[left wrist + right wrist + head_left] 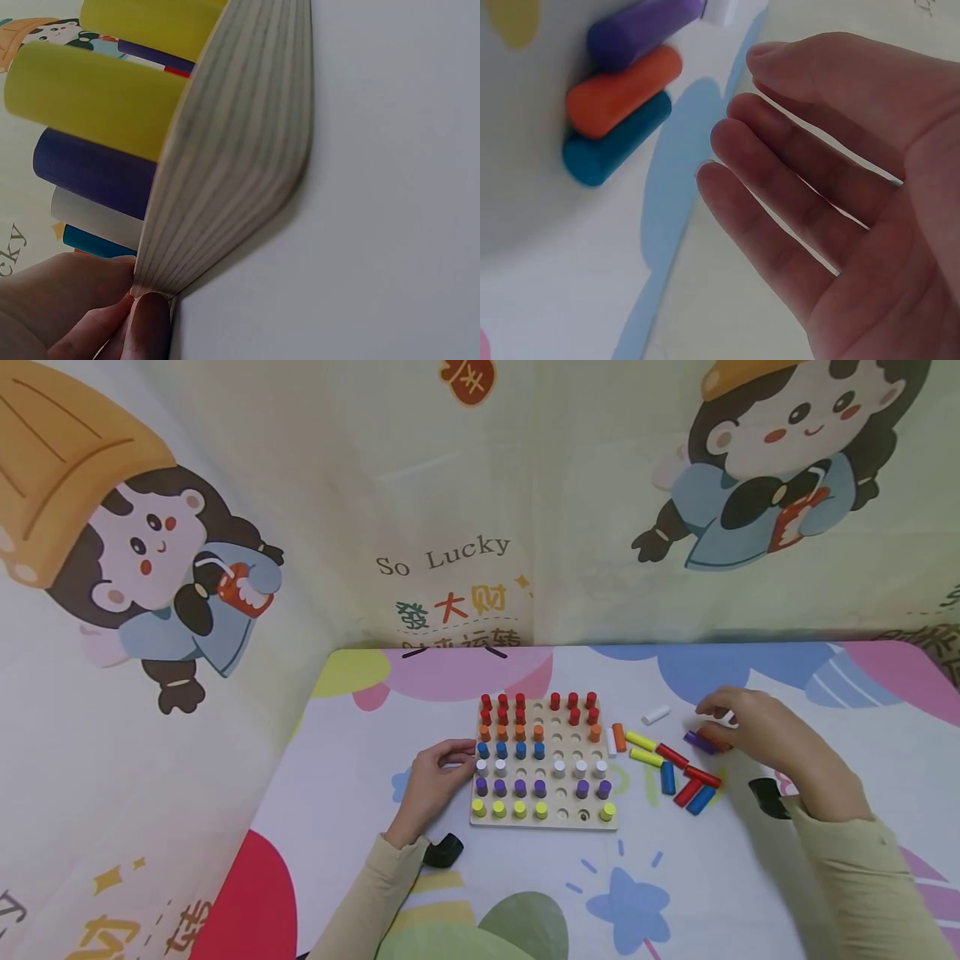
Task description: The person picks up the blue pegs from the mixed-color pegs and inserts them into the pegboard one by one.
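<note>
A wooden pegboard (545, 820) lies flat on the colourful table mat (525, 893), its holes partly filled with upright pegs in rows: red at the far edge, then orange, blue, white, purple, and yellow nearest the person. The left hand (435, 781) rests at the pegboard's left edge, beside the white row; the left wrist view shows its fingertips (146, 319) pressed together against the board's corner, with yellow, purple and white pegs standing out above them.

To the right of the pegboard lies a scatter of loose pegs: an orange one and yellow ones just beside its edge, then red and blue ones, and a white peg (656, 714) farther back. The right hand (757, 731) hovers over the far side of this scatter, well apart from the pegboard. Its fingers are straight and slightly spread, holding nothing. Just beyond the fingertips lie a purple peg (641, 31), an orange peg (622, 91) and a blue peg (615, 139), side by side and touching.
</note>
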The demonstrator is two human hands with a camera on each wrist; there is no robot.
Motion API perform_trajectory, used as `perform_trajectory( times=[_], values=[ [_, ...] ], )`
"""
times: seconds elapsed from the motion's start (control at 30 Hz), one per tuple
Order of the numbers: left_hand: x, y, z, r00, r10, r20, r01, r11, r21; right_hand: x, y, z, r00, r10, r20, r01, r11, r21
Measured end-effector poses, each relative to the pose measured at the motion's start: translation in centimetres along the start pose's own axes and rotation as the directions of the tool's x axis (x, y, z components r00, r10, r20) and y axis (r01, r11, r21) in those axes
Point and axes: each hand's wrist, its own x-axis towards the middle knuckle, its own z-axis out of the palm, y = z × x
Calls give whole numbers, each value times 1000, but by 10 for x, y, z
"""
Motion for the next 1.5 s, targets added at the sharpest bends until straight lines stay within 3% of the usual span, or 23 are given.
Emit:
perform_trajectory(
  times=[0.17,0.3,0.53,1.03,1.5],
  values=[
    [1,1,0,999,-39,10,39,999,5,-2,6,1,999,-16,-28,16,1000,-19],
    [7,-15,3,998,-65,7,65,998,6,-2,9,3,1000,-2,-19,2,1000,-23],
    [12,-36,6,999,-40,-8,40,999,-10,1,12,6,999,40,21,-40,999,-23],
    [13,-37,4,998,-55,6,55,998,0,2,20,9,999,29,45,-28,999,-21],
    [15,-41,5,1000,-31,1,31,999,-24,2,23,10,997,41,68,-40,999,-8]
  ],
)
